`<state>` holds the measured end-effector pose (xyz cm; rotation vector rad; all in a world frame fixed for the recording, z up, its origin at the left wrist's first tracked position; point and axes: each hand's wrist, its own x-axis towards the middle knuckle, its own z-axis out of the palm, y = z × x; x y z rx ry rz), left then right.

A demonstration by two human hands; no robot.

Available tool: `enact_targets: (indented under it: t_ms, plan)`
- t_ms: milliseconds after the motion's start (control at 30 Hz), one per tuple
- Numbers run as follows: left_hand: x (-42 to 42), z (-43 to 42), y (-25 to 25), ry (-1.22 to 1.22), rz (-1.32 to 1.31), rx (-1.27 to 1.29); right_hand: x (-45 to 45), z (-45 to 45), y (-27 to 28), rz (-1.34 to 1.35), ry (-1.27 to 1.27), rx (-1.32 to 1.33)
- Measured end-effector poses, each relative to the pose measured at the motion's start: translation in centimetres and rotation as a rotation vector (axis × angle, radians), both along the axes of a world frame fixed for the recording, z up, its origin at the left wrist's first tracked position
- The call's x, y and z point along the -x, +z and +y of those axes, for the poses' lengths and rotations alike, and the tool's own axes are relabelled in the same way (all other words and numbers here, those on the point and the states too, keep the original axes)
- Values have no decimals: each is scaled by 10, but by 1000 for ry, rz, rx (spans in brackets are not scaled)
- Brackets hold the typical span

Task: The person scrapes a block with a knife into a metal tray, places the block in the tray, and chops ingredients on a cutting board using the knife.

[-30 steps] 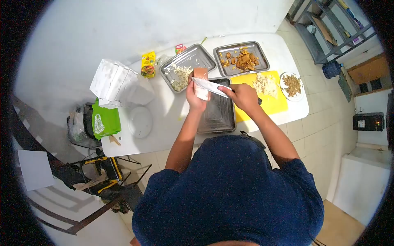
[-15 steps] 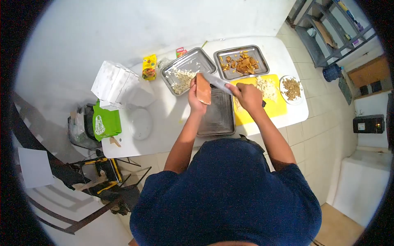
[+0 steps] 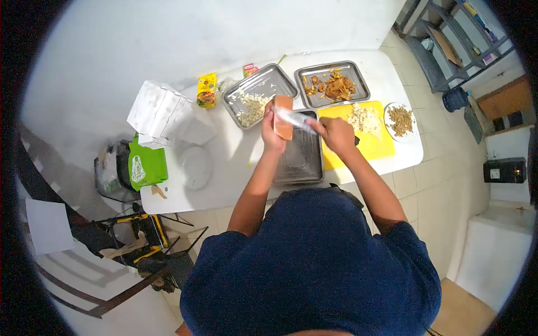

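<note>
My left hand [image 3: 272, 134] is wrapped round an orange-brown rectangular block [image 3: 284, 132], held upright above a dark metal tray [image 3: 300, 159]. A knife [image 3: 297, 119] is gripped in my right hand [image 3: 338, 136]; its wide blade, blurred by motion, lies across the face of the block. Right of the dark tray, a yellow cutting board [image 3: 383, 144] carries pale chopped pieces [image 3: 364, 120]. Behind my left hand, a steel tray [image 3: 274, 77] holds pale shredded pieces [image 3: 252, 108].
Another steel tray [image 3: 305, 73] holds browned fried pieces [image 3: 339, 88]. A white plate [image 3: 412, 130] of brownish strips stands at the table's right end. Toward the left are a yellow packet [image 3: 206, 91], white cartons [image 3: 157, 112], a clear round container [image 3: 196, 168] and a green bag [image 3: 148, 165].
The knife blade has moved from the block's upper edge down across its face. My right hand has shifted slightly lower, and the block is turned a little more upright.
</note>
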<state>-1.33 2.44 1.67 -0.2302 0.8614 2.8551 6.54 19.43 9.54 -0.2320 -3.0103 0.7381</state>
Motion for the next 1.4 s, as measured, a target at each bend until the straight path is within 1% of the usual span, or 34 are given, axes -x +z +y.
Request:
enact_targets:
  t_ms: [67,100,133,233,267,333,400,433,500,533,600,700,767,833,867,967,1000,1067,1100,1133,1233,1300,1367,1400]
  plan:
    - [-7,-9,-3,-123,95,59,12,10,2,-17,-122,-36]
    - [-10,-15,-5,-189,143,92,14,13,8,0,-123,-22]
    - [-8,-17,-8,-220,199,39,10,10,10,-15,-81,-16]
    - [-14,-14,-10,-141,81,67,-6,-5,0,-52,34,-5]
    - [-13,-13,-10,-127,103,69,-10,-7,-4,-66,69,-4]
    - [-8,-8,-12,-88,144,62,-5,3,-3,-75,-23,1]
    - [-11,-15,-14,-148,131,75,5,10,8,-108,-113,-13]
    - [-9,-19,-13,-187,131,86,5,8,15,-103,-87,23]
    - [-9,-15,-8,-118,150,120,-7,4,20,-106,-43,95]
    - [-9,-11,-4,-70,139,120,-13,-1,14,-91,34,21]
    - [-8,-3,10,-11,173,129,-12,1,6,-90,5,48]
    - [-5,-14,-3,-181,207,141,0,12,9,-100,-99,53]
    - [-5,-12,-3,-119,211,167,-2,13,15,-90,-85,48]
    - [-8,-10,9,-69,258,211,-14,5,16,-61,24,45]
    - [-10,-8,13,-53,211,184,-16,3,7,-36,35,35]
    - [-11,-11,11,-154,281,196,-6,19,5,-47,-84,45]
    - [-12,-12,7,-141,223,174,-2,23,13,-48,-111,31]
    - [-7,-13,-3,-111,213,160,-5,19,23,-56,-70,47]
    - [-9,-11,2,-101,201,153,-11,16,24,-67,-53,55]
    - [-13,-7,7,-40,153,155,-16,11,18,-29,24,7]
    - [-12,-5,13,-56,216,216,-15,15,4,-41,22,44]
    - [-11,-14,4,-135,225,155,-5,22,8,-76,-92,14]
    - [-8,-20,-1,-189,239,93,-5,25,21,-97,-107,6]
    - [-9,-19,6,-172,257,94,-9,21,20,-63,-58,13]
